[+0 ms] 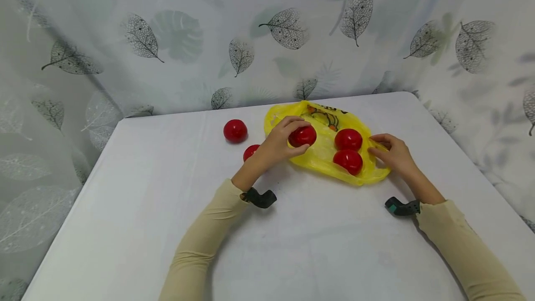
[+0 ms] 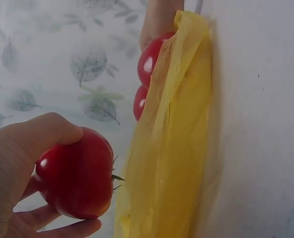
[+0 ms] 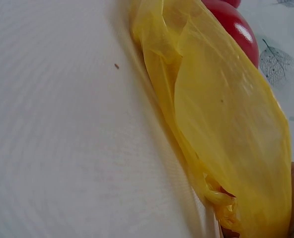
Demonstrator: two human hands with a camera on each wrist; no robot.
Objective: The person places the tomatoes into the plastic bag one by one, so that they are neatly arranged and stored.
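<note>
My left hand [image 1: 273, 145] grips a red tomato [image 1: 303, 136] over the left part of a yellow plastic bag [image 1: 319, 154]. In the left wrist view the thumb and fingers wrap the tomato [image 2: 77, 173], and its green stem faces the bag [image 2: 172, 163]. Two more tomatoes, one farther back [image 1: 349, 140] and one nearer [image 1: 349, 161], lie at the bag's right part. At the bag's right end, my right hand [image 1: 394, 154] pinches the plastic near a handle loop. The right wrist view shows the bag [image 3: 226, 109] hiding most of that hand.
Left of the bag, one tomato [image 1: 235, 131] lies on the white table [image 1: 138, 208]. Another tomato [image 1: 250, 152] is partly hidden behind the left hand. A leaf-patterned curtain [image 1: 188, 36] hangs along the table's back. Dark wrist cameras sit on both wrists.
</note>
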